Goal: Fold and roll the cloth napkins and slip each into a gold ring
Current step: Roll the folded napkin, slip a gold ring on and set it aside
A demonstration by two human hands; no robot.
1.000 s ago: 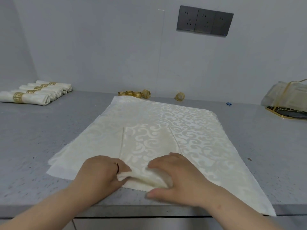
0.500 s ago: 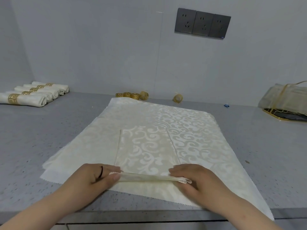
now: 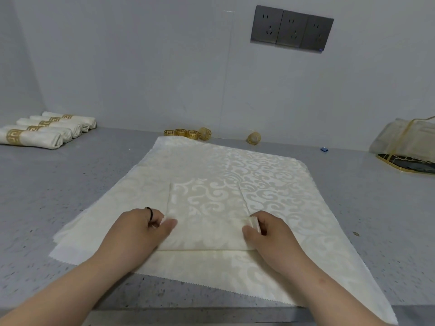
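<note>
Cream damask folded napkin strip [image 3: 207, 208], lying on spread cloths on the grey counter [image 3: 58, 184], appears light, limp and slippery; left hand [image 3: 141, 229] and right hand [image 3: 270, 234] fingers pinch its near roll-ends, the sensible hold.

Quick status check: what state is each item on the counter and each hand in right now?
Folded napkin: partly rolled from near end, on flat napkin stack.
Left hand: pinching roll's left end.
Right hand: pinching roll's right end.
Finished napkins: rolled, ringed, in a row.
Loose gold rings: empty, by wall.
</note>
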